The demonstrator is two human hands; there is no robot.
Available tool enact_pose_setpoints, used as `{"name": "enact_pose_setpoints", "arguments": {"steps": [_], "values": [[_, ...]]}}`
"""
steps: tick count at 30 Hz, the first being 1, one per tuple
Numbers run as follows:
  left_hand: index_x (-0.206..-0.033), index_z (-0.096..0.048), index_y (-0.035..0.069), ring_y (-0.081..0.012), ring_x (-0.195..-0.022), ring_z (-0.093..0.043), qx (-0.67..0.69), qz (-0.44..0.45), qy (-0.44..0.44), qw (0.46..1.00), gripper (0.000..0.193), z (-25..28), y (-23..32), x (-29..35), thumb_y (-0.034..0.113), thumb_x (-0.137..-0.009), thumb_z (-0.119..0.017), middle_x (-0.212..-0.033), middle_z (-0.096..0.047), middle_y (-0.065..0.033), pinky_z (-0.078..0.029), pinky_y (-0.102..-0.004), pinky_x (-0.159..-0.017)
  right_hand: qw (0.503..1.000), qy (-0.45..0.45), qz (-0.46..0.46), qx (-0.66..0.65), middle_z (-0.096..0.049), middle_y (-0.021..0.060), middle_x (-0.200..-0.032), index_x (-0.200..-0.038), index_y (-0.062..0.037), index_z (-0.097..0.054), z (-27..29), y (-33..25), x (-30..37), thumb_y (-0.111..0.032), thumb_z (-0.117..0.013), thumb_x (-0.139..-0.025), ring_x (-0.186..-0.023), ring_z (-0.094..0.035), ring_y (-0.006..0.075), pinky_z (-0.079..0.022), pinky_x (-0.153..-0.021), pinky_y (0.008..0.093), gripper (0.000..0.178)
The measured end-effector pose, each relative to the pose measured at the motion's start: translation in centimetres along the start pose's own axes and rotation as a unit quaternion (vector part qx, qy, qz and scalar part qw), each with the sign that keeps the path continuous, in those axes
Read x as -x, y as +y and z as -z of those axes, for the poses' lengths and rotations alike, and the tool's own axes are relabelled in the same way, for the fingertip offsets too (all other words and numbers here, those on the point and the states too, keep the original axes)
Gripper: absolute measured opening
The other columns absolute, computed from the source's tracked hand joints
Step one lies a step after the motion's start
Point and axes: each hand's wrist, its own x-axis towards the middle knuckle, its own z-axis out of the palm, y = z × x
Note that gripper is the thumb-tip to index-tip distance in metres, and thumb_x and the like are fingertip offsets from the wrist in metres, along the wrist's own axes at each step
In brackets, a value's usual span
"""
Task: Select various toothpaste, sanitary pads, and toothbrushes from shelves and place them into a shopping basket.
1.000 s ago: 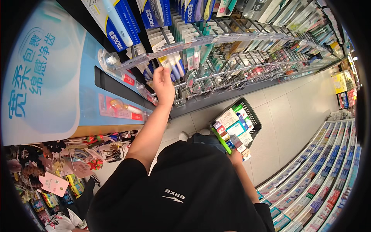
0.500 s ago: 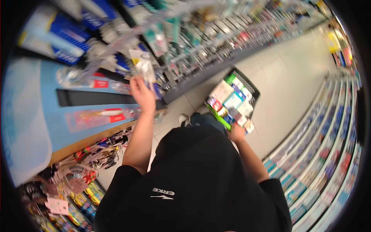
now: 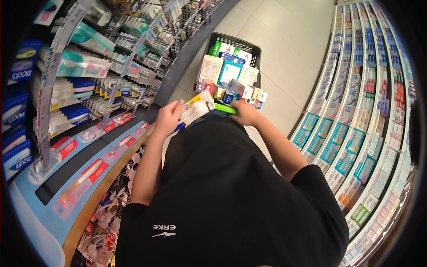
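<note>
My left hand (image 3: 169, 118) is closed on a toothbrush pack (image 3: 195, 110), white and yellow with a blue part low by my fingers. The pack is tilted in front of my body, its far end close to the basket's handle. My right hand (image 3: 244, 113) grips the bright green handle (image 3: 225, 108) of a dark shopping basket (image 3: 255, 48). Inside the basket stand several boxes, among them a teal-edged white box (image 3: 230, 72), a cream box (image 3: 210, 68) and small cartons at the near side. The basket's lower part is hidden by its contents.
Racks of hanging toothbrush packs (image 3: 84, 66) rise on my left, above a blue display ledge (image 3: 31, 196) with long clear packs. Below its wooden edge hang small hair accessories (image 3: 111, 213). Long curved shelves of boxes (image 3: 333, 147) run along the right. Pale floor tiles (image 3: 284, 35) lie between.
My left hand has drawn the toothbrush pack away from the rack, toward the basket handle. My view has turned left, and the basket appears nearer my body's front. The right hand keeps its grip.
</note>
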Motion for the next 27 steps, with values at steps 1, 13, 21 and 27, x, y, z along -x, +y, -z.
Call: {"name": "enact_pose_setpoints", "arguments": {"steps": [1,13,21,27], "values": [[-0.085,-0.062,-0.002,-0.0212,-0.059,-0.054,0.001,0.0,-0.004,1.0,0.045,-0.3,1.1,-0.4,0.037,-0.106,-0.055,-0.065,-0.058,-0.0143,-0.043,-0.0375,-0.059,1.0,0.0,-0.004,-0.001,-0.069,0.0233,-0.115,-0.129,-0.0056,-0.059,1.0,-1.1,0.5,-0.029,-0.074,-0.085,-0.109,-0.068,0.0361,-0.053,-0.094,0.0474,0.052],[-0.083,-0.063,0.003,-0.0386,-0.063,-0.064,-0.089,-0.057,-0.092,0.99,0.041,-3.5,6.5,-3.6,0.04,-0.1,-0.062,-0.066,-0.062,-0.0186,-0.044,-0.0464,-0.056,0.778,0.001,0.054,-0.626,-0.067,0.0093,-0.125,-0.15,-0.0056,-0.047,8.7,-5.8,4.4,-0.032,-0.056,-0.105,-0.113,-0.065,0.0173,-0.055,-0.097,0.0354,0.053],[-0.086,-0.064,0.003,-0.0353,-0.065,-0.065,-0.091,-0.096,-0.106,0.986,0.037,-3.5,5.8,-2.9,0.039,-0.099,-0.064,-0.069,-0.063,-0.0176,-0.047,-0.0401,-0.059,0.88,0.079,-0.014,-0.468,-0.07,-0.0024,-0.08,-0.125,0.0014,-0.067,7.1,-6.3,3.6,-0.006,-0.066,-0.099,-0.075,-0.057,0.0006,-0.047,-0.07,0.022,0.028],[-0.092,-0.067,0.001,-0.0141,-0.066,-0.065,-0.03,-0.056,-0.119,0.991,0.031,-2.2,4.8,-3.4,0.032,-0.097,-0.07,-0.069,-0.066,-0.0094,-0.048,-0.034,-0.062,0.86,0.167,-0.027,-0.481,-0.075,0.0031,-0.089,-0.118,0.002,-0.069,9.2,-1.4,3.8,-0.005,-0.066,-0.097,-0.081,-0.065,0.0064,-0.052,-0.076,0.024,0.023]]}}
